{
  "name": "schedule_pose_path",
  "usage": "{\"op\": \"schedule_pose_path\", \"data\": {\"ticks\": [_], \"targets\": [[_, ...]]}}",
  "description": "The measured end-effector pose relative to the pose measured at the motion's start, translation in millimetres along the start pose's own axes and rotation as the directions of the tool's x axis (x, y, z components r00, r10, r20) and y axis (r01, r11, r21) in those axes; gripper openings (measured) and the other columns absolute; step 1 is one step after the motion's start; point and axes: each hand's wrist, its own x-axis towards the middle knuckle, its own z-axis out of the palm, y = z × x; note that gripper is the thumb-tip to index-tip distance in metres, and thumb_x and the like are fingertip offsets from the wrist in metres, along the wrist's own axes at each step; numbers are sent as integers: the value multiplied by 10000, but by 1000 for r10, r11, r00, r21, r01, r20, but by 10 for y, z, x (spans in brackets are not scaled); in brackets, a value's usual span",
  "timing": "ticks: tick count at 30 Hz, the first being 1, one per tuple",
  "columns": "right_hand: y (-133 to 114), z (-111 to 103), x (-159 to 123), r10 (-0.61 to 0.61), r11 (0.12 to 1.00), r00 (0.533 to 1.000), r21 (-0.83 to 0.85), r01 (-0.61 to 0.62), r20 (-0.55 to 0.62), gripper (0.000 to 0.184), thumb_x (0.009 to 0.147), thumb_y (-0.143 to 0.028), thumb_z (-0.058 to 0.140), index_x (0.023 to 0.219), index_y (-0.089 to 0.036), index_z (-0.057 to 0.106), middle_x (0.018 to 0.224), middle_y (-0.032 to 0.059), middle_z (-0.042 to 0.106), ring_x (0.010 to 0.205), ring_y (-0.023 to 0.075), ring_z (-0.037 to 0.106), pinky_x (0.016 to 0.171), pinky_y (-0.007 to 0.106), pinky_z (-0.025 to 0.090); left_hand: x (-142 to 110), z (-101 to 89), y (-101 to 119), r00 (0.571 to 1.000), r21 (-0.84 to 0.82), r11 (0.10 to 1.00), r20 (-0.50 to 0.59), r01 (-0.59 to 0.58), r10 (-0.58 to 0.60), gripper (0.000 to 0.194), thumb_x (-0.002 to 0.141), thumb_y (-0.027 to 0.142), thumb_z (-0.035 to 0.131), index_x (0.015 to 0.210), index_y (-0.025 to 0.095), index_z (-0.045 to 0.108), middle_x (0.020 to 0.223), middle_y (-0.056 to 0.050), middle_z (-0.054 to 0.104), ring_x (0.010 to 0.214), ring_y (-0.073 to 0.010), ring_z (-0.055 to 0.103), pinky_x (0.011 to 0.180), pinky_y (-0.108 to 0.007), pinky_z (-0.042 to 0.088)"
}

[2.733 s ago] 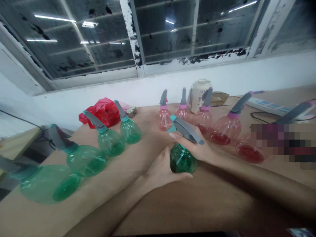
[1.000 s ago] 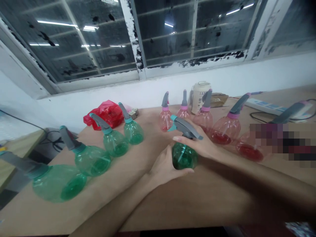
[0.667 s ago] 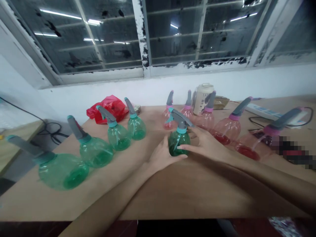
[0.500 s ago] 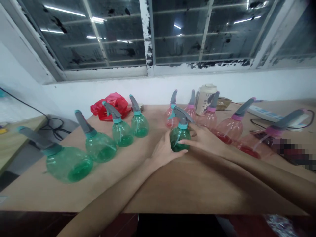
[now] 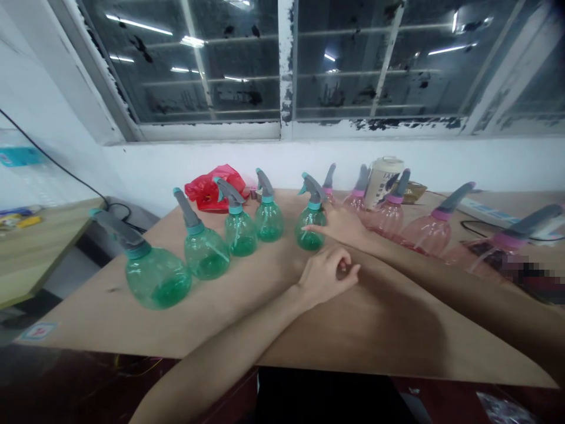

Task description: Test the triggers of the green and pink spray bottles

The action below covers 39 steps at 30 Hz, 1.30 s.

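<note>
My right hand [image 5: 346, 225] is wrapped round the right side of a green spray bottle [image 5: 310, 227] with a grey trigger head and teal collar. Its thumb lies across the bottle's front, while the other fingers are mostly hidden. The bottle stands upright with green liquid in its bottom. Nearer me, my left hand [image 5: 327, 274] is loosely curled, thumb apart from the fingers, holding nothing and clear of the bottle. To the left, several matching green spray bottles [image 5: 206, 252] form a slanting row. Pink spray bottles [image 5: 427, 235] stand in a row on the right, partly behind my right arm.
A red plastic bag [image 5: 212, 191] lies at the back behind the green row. Behind the pink row stand a pale can [image 5: 383, 181] and a white power strip [image 5: 489, 213]. A lower side table [image 5: 57, 247] is at the left. The window wall bounds the back.
My left hand has let go of the green spray bottle and drawn back toward me. With my right hand on it, the bottle has moved left and back, closer to the green row. The view has shifted left.
</note>
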Motion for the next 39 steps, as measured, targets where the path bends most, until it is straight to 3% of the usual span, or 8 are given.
{"op": "schedule_pose_path", "data": {"ticks": [9, 16, 21, 24, 28, 31, 39], "targets": [[-146, 168, 333, 50, 999, 997, -10, -51, -51, 698, 763, -686, 517, 1161, -113, 515, 1103, 199, 633, 1004, 355, 597, 802, 431, 451, -4, 32, -41, 981, 12, 997, 180, 72, -73, 181, 801, 376, 587, 777, 198, 570, 725, 21, 616, 629, -119, 572, 584, -231, 454], [-203, 274, 515, 75, 997, 996, 24, -74, -51, 701, 774, -679, 505, 1193, -118, 492, 1109, 193, 640, 1009, 352, 607, 806, 429, 451, -2, 29, -48, 969, 15, 995, 225, 98, -99, 179, 791, 375, 605, 805, 198, 577, 733, 23, 622, 630, -117, 573, 576, -225, 443], [-238, 280, 502, 86, 995, 993, 48, -83, -84, 798, 754, -724, 488, 1243, -93, 466, 1183, 219, 600, 1058, 363, 584, 842, 447, 443, -2, 32, -59, 967, 21, 993, 228, 112, -114, 182, 788, 372, 608, 839, 200, 584, 734, 17, 625, 640, -127, 578, 580, -234, 446], [-149, 210, 410, 80, 994, 985, 91, -67, -154, 773, 742, -723, 511, 1241, -133, 499, 1216, 194, 592, 1066, 357, 582, 840, 440, 448, -6, 37, -75, 967, 23, 994, 230, 110, -112, 180, 789, 363, 611, 858, 198, 582, 738, 13, 625, 657, -131, 583, 597, -239, 453], [124, 73, 251, 147, 972, 972, 207, -108, -182, 488, 832, -616, 482, 1034, -205, 649, 1000, 97, 700, 907, 285, 653, 776, 377, 470, -14, 60, -107, 967, 20, 994, 233, 103, -105, 187, 791, 353, 614, 882, 195, 576, 754, 5, 630, 663, -134, 585, 617, -248, 468], [313, 22, 191, 212, 958, 946, 243, -152, -246, 350, 875, -482, 488, 990, -204, 666, 1029, 69, 701, 921, 240, 657, 808, 331, 462, -18, 77, -120, 967, 17, 995, 236, 99, -100, 181, 791, 341, 615, 887, 193, 574, 741, 6, 627, 645, -130, 582, 614, -246, 471], [317, 74, 420, 395, 907, 893, 246, -342, -215, 461, 830, -450, 532, 1135, -110, 594, 1117, 167, 663, 1052, 289, 614, 850, 350, 450, -20, 70, -103, 964, 30, 994, 243, 107, -111, 173, 796, 327, 616, 896, 193, 571, 720, 16, 623, 623, -123, 574, 606, -242, 469]]}}
